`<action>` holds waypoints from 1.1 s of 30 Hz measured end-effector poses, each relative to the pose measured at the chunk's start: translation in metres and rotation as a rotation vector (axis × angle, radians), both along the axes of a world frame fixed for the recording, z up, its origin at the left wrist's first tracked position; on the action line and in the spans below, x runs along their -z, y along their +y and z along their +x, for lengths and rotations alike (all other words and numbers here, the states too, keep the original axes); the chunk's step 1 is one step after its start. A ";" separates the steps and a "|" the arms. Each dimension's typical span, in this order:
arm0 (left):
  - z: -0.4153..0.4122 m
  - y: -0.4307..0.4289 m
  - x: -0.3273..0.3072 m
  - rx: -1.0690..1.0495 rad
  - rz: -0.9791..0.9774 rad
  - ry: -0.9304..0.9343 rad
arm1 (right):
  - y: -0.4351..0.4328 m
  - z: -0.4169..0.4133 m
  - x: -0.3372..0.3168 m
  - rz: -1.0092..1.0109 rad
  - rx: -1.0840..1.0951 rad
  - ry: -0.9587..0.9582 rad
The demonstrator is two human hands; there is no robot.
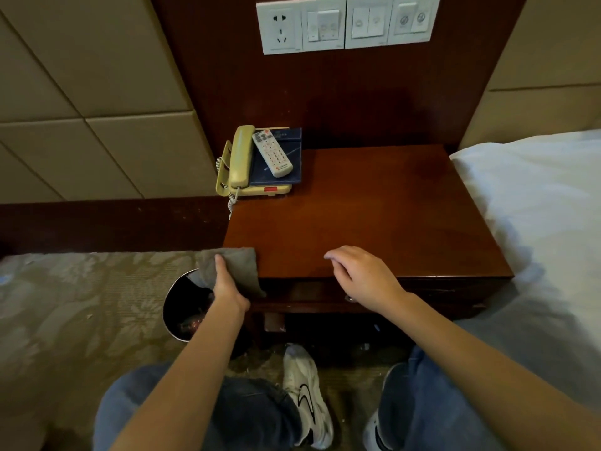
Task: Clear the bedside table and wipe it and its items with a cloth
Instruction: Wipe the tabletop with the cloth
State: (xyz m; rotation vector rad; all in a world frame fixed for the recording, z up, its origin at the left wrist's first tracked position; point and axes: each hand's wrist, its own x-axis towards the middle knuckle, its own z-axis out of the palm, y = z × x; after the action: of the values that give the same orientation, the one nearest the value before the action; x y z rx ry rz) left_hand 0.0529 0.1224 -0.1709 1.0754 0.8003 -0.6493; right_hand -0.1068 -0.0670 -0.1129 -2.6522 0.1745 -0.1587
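Observation:
A dark wooden bedside table (383,216) stands between two beds. At its back left corner sits a cream telephone (240,164) with a dark blue booklet (283,170) lying on it and a white remote control (271,153) on top of the booklet. My left hand (226,283) grips a grey cloth (239,265) at the table's front left corner, where the cloth hangs over the edge. My right hand (361,275) hovers over the table's front edge with its fingers loosely curled and holds nothing.
A round dark waste bin (182,307) stands on the patterned carpet left of the table, below the cloth. A white bed (536,206) borders the table on the right. Wall switches and a socket (344,22) are above. My knees and shoes are below.

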 end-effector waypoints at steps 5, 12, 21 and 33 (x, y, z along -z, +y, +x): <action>-0.043 -0.056 0.000 0.228 0.061 0.008 | -0.001 0.000 -0.007 -0.010 -0.015 -0.035; -0.113 -0.124 -0.043 0.449 -0.153 0.126 | -0.022 -0.029 -0.010 -0.021 0.070 -0.069; -0.049 -0.049 -0.032 0.063 0.013 0.125 | -0.024 -0.038 -0.008 -0.010 0.093 -0.016; -0.050 -0.037 -0.029 0.188 -0.040 -0.004 | -0.025 -0.025 -0.005 -0.065 0.049 0.008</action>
State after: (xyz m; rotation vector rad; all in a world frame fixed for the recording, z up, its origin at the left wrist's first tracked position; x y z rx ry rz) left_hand 0.0031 0.0850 -0.1422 1.1235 0.6850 -0.8187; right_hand -0.1319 -0.0924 -0.1078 -2.7144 0.2410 -0.1722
